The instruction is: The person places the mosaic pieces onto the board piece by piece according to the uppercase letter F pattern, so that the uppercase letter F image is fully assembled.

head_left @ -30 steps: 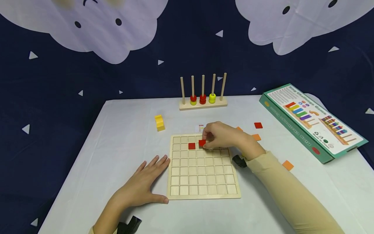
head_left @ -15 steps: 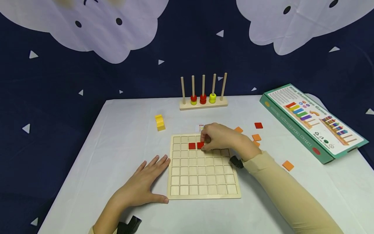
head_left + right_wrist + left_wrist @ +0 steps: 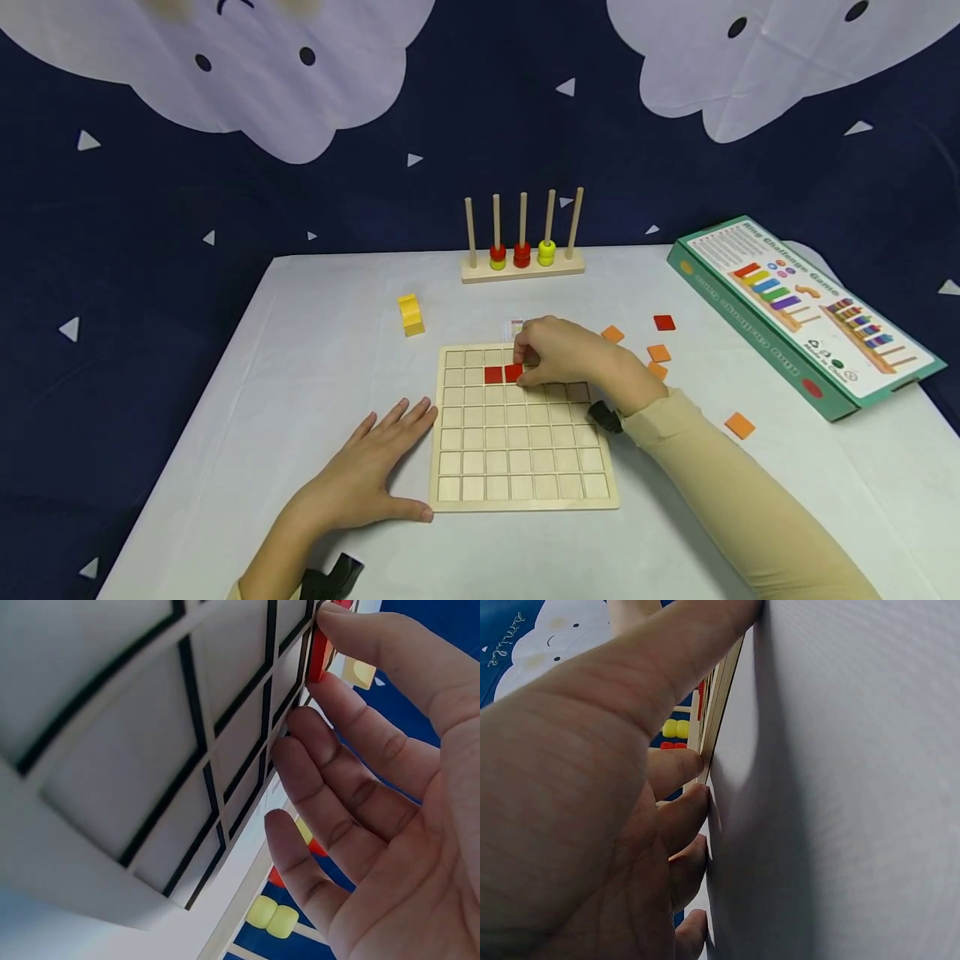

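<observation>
A wooden grid board lies flat on the white table. One red square tile sits in a cell of its second row from the far edge. Just right of that, my right hand pinches a second red tile between thumb and index finger; in the right wrist view this red tile stands at the grid surface. My left hand lies spread on the table, its index finger and thumb touching the board's left edge. The left wrist view shows the thumb along that edge.
Several orange tiles and one red tile lie right of the board. Behind stand a peg rack with red and yellow rings and a yellow wavy block. A small printed card and a green game box are also there.
My right hand has shifted slightly left, bringing the pinched red tile beside the one in the grid. In the last half second it barely moves. My left hand stays in place.
</observation>
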